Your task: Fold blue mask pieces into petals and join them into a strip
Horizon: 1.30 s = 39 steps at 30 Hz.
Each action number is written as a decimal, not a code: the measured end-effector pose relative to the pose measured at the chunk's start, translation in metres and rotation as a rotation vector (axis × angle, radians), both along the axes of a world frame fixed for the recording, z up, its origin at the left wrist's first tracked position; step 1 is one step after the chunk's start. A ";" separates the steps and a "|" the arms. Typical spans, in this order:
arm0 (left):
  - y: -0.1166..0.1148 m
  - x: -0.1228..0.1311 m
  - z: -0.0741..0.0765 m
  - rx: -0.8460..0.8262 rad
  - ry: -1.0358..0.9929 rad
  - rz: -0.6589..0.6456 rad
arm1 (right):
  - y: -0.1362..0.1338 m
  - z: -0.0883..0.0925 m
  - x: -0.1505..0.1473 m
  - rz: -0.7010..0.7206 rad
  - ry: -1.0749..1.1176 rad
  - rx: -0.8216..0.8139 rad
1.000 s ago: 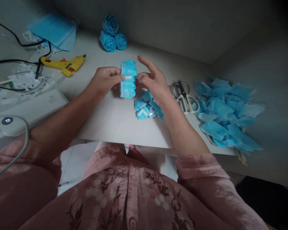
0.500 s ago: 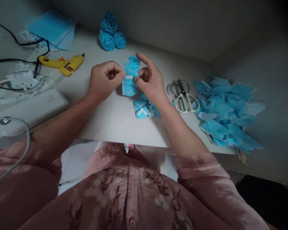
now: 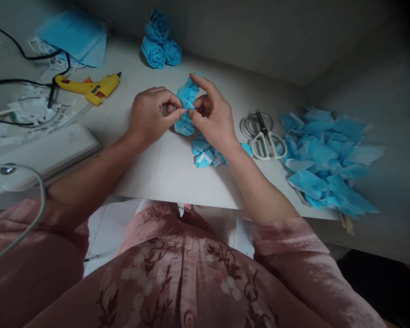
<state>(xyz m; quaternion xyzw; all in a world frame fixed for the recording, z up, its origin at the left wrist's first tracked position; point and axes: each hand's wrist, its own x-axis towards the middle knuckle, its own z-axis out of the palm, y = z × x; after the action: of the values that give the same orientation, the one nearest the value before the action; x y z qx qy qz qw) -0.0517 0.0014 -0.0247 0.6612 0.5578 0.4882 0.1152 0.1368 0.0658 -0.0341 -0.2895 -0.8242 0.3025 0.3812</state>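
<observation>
Above the pale table I hold a crumpled, pleated piece of blue face-mask fabric [image 3: 185,124] upright. My left hand [image 3: 153,111] pinches its middle from the left, thumb and forefinger closed. From the right, my right hand [image 3: 213,109] grips the same piece between thumb and fingers, its forefinger stretched along the upper part. The fingertips of both hands nearly meet, and they cover the middle of the fabric. Below my right hand lie more folded blue pieces with white strips [image 3: 205,157], partly hidden by the forearm.
Blue fabric roses [image 3: 157,43] stand at the back. A yellow glue gun [image 3: 94,89], blue face masks [image 3: 73,36], white scraps [image 3: 34,111] and a white power bank [image 3: 54,155] are on the left. White-handled scissors [image 3: 267,141] and a pile of blue fabric pieces [image 3: 328,159] lie right.
My left hand has moved slightly right, its thumb and forefinger now pinching the fabric's middle across the white strip. The fabric has bunched narrower there. The view has shifted a little.
</observation>
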 end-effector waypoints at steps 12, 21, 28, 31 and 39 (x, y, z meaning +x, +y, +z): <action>-0.002 0.002 -0.003 0.045 0.007 0.025 | 0.000 0.002 -0.001 0.009 0.015 -0.001; 0.001 0.001 -0.005 -0.014 -0.054 -0.004 | -0.002 0.008 -0.001 0.065 0.147 -0.159; -0.001 0.002 -0.006 0.026 -0.015 -0.006 | 0.005 0.002 -0.003 0.050 0.147 -0.199; -0.002 0.003 -0.005 0.027 0.004 -0.004 | 0.005 0.001 -0.003 0.025 0.137 -0.199; -0.002 0.005 -0.005 0.013 -0.024 0.032 | 0.000 0.001 -0.003 0.007 -0.022 -0.063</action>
<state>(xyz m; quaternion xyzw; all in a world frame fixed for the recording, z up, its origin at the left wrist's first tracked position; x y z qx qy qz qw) -0.0465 -0.0001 -0.0295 0.6471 0.5635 0.5017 0.1098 0.1340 0.0656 -0.0329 -0.3017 -0.8194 0.3264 0.3620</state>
